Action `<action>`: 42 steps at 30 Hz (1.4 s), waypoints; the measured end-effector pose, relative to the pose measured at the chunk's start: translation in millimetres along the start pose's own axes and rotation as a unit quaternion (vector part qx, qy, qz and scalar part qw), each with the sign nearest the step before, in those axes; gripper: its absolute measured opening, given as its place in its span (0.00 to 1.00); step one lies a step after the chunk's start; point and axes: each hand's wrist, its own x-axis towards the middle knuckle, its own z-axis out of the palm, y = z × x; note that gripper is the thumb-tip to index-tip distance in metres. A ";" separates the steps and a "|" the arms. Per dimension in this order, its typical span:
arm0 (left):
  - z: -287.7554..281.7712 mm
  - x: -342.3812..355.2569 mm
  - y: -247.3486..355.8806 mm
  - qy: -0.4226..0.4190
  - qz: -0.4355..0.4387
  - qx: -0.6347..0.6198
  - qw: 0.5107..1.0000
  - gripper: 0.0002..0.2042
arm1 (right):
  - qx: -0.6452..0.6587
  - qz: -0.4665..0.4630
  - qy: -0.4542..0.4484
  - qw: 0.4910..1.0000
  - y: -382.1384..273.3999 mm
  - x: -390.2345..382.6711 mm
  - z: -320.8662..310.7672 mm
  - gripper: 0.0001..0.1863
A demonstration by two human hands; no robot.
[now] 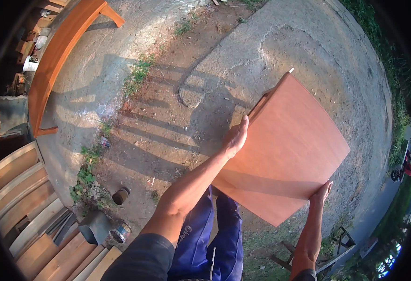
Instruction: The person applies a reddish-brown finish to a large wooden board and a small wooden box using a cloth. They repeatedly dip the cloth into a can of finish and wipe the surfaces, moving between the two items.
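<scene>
Between my two hands a broad reddish-brown wooden panel (285,150) is held up off the ground, tilted. Its flat face is toward me, and a thicker edge runs along its upper left side. A small white peg-like bit (291,70) sticks out at its top corner. My left hand (236,138) grips the left edge, thumb at the face and the other fingers hidden behind. At the lower right edge, my right hand (321,192) is closed round the rim. A shadow band crosses the panel's lower part.
A long orange-brown wooden bench-like piece (58,63) stands at the far left. Stacked boards (25,196) lie at lower left, near a grey container (95,227) and open tins (120,232). A wooden frame (339,246) lies at lower right. The ground is cracked concrete and dirt.
</scene>
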 end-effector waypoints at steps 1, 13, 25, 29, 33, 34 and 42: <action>6.7 9.4 2.8 0.007 0.009 0.000 1.000 0.43 | -0.002 -0.005 -0.005 1.000 1.3 15.5 1.6 0.23; 53.1 73.0 30.1 -0.013 0.010 -0.022 1.000 0.44 | -0.016 0.012 -0.023 1.000 20.2 129.2 13.1 0.24; 54.5 57.1 34.6 0.011 0.155 0.022 0.988 0.43 | -0.043 0.019 -0.084 0.995 21.3 153.6 -2.9 0.27; 2.6 -13.0 -59.1 0.214 0.131 -0.098 0.963 0.35 | -0.190 0.100 -0.019 0.977 40.7 86.3 -35.7 0.35; -35.8 -94.3 -202.3 0.342 0.104 -0.132 0.925 0.24 | -0.272 0.093 0.055 0.956 54.5 62.5 -153.9 0.36; -52.3 -122.3 -241.7 0.334 0.017 -0.102 0.937 0.20 | -0.301 0.103 0.046 0.947 58.9 48.3 -185.3 0.35; -126.6 -367.2 -492.0 0.381 -0.304 0.002 0.873 0.18 | -0.560 0.013 -0.029 0.828 137.0 -145.0 -274.4 0.35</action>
